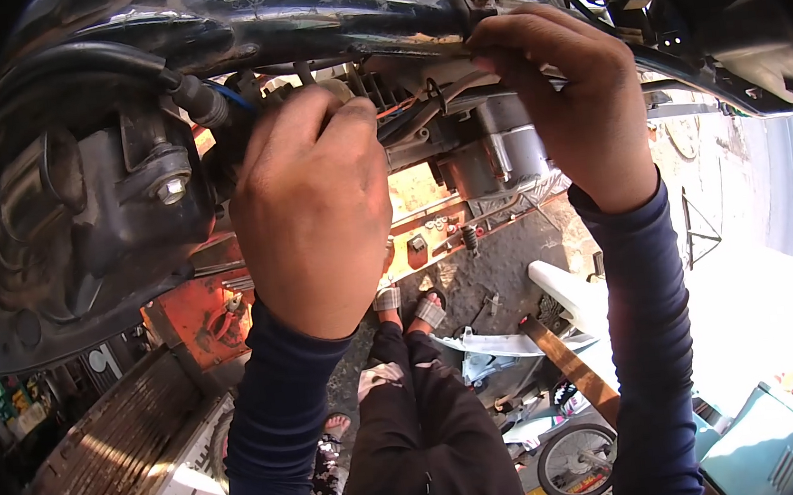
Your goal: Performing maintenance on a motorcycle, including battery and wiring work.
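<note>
A stripped motorcycle's black frame tube (326,16) runs across the top of the view. Below it my left hand (316,207) is closed, knuckles up, beside a black cable (196,100) with a ribbed rubber end. Its fingertips are hidden behind the hand, among the engine parts. My right hand (582,96) pinches at the tube's underside, near a bracket (478,1) with a bolt; whatever sits between those fingers cannot be made out. Between the hands, lower down, is a silver metal cylinder (511,146). At left hangs a black plastic housing (78,211) with a bolt.
Beneath the motorcycle an orange stand (415,246) carries small parts, and an orange tray (203,319) lies at left. On the ground are a wooden plank (571,369), a white panel (568,298) and a small spoked wheel (578,464). Another person's foot (337,425) shows near my legs.
</note>
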`<state>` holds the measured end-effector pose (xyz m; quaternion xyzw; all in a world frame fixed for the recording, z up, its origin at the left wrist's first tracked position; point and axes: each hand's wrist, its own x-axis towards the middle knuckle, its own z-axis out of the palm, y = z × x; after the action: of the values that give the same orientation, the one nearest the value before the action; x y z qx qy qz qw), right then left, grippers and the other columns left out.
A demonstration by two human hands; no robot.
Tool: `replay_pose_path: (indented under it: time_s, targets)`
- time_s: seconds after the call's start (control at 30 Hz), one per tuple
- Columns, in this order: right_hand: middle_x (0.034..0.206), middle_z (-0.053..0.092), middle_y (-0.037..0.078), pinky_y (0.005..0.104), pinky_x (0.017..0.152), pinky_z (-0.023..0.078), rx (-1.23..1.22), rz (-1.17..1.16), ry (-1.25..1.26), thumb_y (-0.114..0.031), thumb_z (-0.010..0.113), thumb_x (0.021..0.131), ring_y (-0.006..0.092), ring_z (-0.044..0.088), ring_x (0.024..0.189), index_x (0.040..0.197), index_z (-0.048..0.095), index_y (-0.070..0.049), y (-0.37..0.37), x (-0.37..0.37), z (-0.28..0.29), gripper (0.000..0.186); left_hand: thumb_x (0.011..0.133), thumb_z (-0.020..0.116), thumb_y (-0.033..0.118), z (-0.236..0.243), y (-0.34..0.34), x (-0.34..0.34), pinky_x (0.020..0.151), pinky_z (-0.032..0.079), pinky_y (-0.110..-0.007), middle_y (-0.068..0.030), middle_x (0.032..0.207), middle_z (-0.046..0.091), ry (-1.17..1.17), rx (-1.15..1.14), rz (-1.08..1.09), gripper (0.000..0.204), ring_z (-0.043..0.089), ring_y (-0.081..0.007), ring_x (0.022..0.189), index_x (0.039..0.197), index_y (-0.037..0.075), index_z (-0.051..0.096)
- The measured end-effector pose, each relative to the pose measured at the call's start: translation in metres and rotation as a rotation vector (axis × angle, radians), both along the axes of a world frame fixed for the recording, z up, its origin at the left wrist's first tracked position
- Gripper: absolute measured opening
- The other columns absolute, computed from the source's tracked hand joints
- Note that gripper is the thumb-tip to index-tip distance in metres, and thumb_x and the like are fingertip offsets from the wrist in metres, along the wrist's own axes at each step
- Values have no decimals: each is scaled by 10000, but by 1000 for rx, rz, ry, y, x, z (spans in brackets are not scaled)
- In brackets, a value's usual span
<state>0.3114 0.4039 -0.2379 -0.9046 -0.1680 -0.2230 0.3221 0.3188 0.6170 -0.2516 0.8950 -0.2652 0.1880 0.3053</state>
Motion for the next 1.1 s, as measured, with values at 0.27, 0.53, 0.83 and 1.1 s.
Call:
replay_pose_path:
  time_s: [0.27,0.53,0.83,1.1]
  targets:
    - [921,702,125,309,677,515,25,-85,-36,-14,703,807,269,671,762,964,701,-6,-12,-5,-3,157,741,630,48,1,-22,4,677,522,-407,-79,904,582,-98,98,4,45,612,-277,829,778,23,629]
    - [800,663,109,441,751,444,-308,-139,-18,-64,602,844,314,625,859,981,655,-79,4,-10,4,148,820,658,60,-3,-35,5,717,499,-409,-114,883,644,-29,93,3,97,620,-324,789,899,12,689]
    - [776,661,189,355,666,491,-123,-233,269,-62,603,910,302,661,712,1046,642,16,9,-9,10,161,804,627,-18,-18,-42,-1,676,512,-396,-133,844,661,86,-300,38,128,650,-327,760,921,18,666]
    - [767,678,191,385,683,523,291,-251,284,-74,658,805,331,679,720,904,614,22,9,4,-20,144,804,698,-16,-18,-53,-3,702,522,-297,-119,840,722,172,-412,136,163,709,-192,767,965,7,701]
